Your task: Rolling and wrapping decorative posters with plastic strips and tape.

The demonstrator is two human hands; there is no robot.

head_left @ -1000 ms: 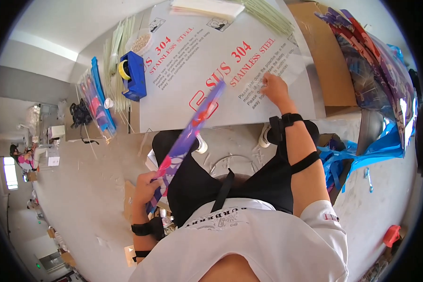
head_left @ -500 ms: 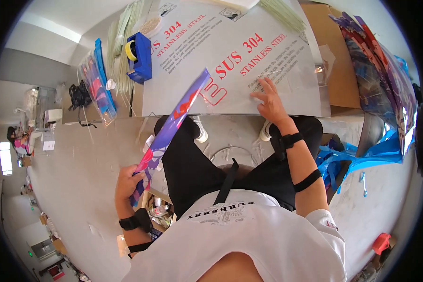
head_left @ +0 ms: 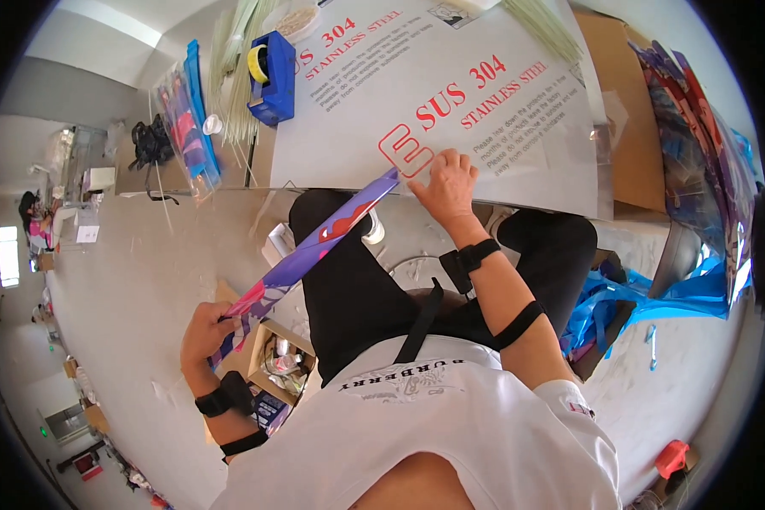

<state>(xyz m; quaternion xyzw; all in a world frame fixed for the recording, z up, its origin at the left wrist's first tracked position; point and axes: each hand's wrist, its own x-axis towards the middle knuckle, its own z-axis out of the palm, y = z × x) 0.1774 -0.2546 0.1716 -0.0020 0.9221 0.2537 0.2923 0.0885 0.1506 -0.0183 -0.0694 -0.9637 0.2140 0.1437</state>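
Note:
My left hand (head_left: 204, 333) is closed around the lower end of a long, narrow purple strip (head_left: 314, 248) with red and pink print. The strip slants up to the right across my left thigh, its pointed tip at the near edge of the table. Beside that tip is my right hand (head_left: 449, 185), at the table's front edge, fingers bent and thumb apart from them. I cannot see it gripping anything. Beneath it lies a grey-white sheet (head_left: 357, 127) with red and black print covering the tabletop.
A blue tape dispenser (head_left: 272, 93) with yellow tape stands at the left, near bundles of thin pale rods (head_left: 234, 59). Packed printed pieces (head_left: 187, 136) lie farther left. A cardboard box (head_left: 627, 127) and more bagged pieces (head_left: 697, 161) are at the right. An open carton (head_left: 268, 361) stands below my left arm.
My right hand has drawn nearer and to the left, to the strip's tip. My left hand has shifted left, and the strip now lies at a lower slant.

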